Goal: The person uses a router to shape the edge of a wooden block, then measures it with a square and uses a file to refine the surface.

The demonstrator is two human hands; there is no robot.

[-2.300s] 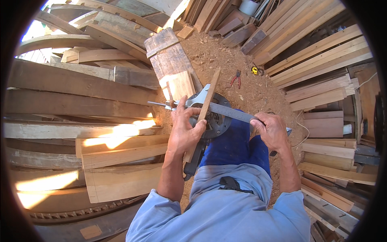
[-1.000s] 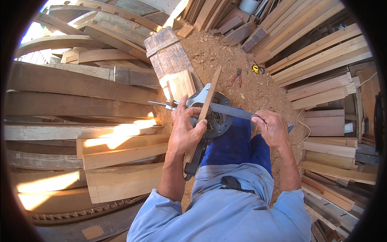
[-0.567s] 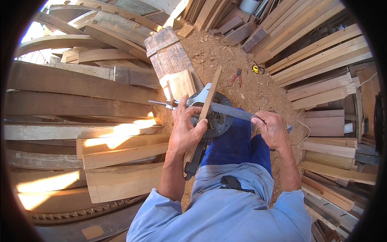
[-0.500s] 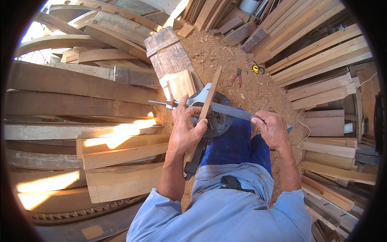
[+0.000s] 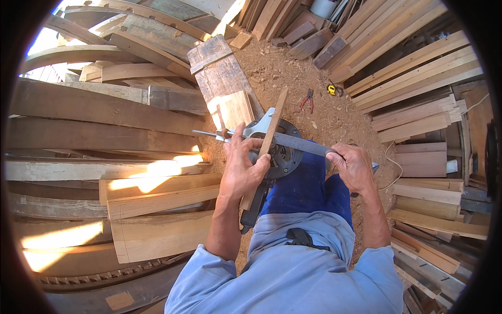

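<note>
My left hand [image 5: 241, 170] is closed on a narrow wooden strip [image 5: 275, 118], its thumb pressing the near side. The strip slants away from me and crosses over a steel ruler [image 5: 300, 144]. My right hand [image 5: 355, 166] pinches the ruler's right end between thumb and fingers. Beneath both lies a power tool with a round black base plate [image 5: 287, 166], beside my leg; its kind I cannot make out. A thin metal rod [image 5: 204, 133] sticks out left of my left hand; what it joins is hidden.
A worn plank [image 5: 214, 65] with a pale board [image 5: 235, 107] on it lies ahead. Red-handled pliers [image 5: 308, 100] and a yellow tape measure [image 5: 331, 89] rest on the sawdust-covered floor [image 5: 282, 68]. Curved timbers [image 5: 104, 104] are stacked left, boards [image 5: 418, 120] right.
My left hand and the strip have shifted very slightly. Both grips stay the same.
</note>
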